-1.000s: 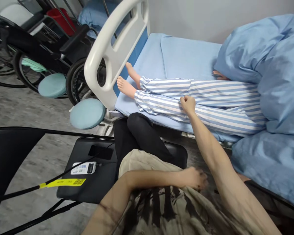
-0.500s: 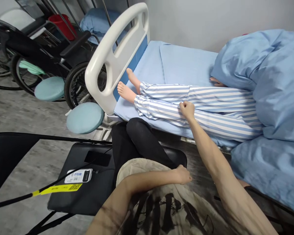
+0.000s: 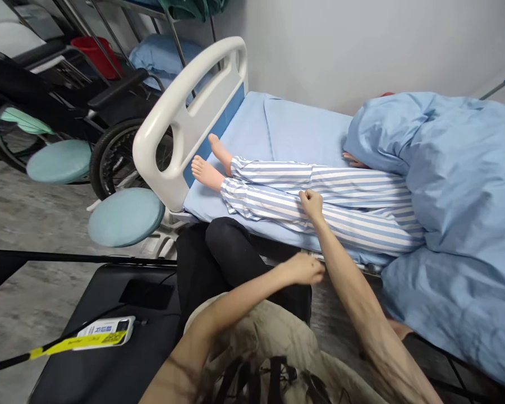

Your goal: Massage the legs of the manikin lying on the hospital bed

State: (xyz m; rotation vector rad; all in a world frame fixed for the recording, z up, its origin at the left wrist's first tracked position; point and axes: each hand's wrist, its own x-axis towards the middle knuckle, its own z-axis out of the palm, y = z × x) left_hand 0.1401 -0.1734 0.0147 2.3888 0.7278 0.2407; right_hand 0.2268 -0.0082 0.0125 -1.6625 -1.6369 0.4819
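Note:
Two legs in blue-and-white striped trousers (image 3: 362, 224) lie along the bed, with bare feet (image 3: 208, 174) by the footboard; I cannot tell whether they belong to a person or a manikin. My right hand (image 3: 311, 204) is closed in a fist against the nearer leg, around the knee, and nothing shows in it. Over my lap, beside my right forearm, my left hand (image 3: 303, 269) is closed too, raised off the bed and holding nothing visible. A bunched blue quilt (image 3: 458, 163) covers the upper body, and fingertips (image 3: 354, 161) poke out from under it.
A white footboard (image 3: 185, 73) closes the bed's left end. Round teal stools (image 3: 126, 217) and a wheelchair (image 3: 118, 106) stand beyond it. On the black bench (image 3: 105, 370) beside me lie a dark phone (image 3: 146, 294) and a white device (image 3: 124, 328) with a cable.
My left hand has risen from my lap toward the bed. The right fist stays at the same spot on the leg. The view has tilted up and shifted right.

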